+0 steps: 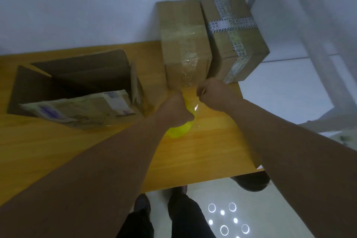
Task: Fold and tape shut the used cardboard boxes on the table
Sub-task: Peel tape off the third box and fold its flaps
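A closed cardboard box (183,31) stands on the wooden table (212,141), with clear tape running down its top and front. My left hand (173,110) grips a yellow tape dispenser (178,131) just in front of the box. A strip of clear tape (191,91) stretches from the dispenser up to the box. Fingers curled, my right hand (210,92) pinches that strip at its right edge. To the right stands a second closed box (235,35) sealed with printed tape. An open box (77,83) with raised flaps sits at the left.
The open box's front flap (77,112), covered in old labels and tape, folds down toward me. A white wall lies behind the table. The table's right edge is close to the sealed box. My legs and feet show below the near edge.
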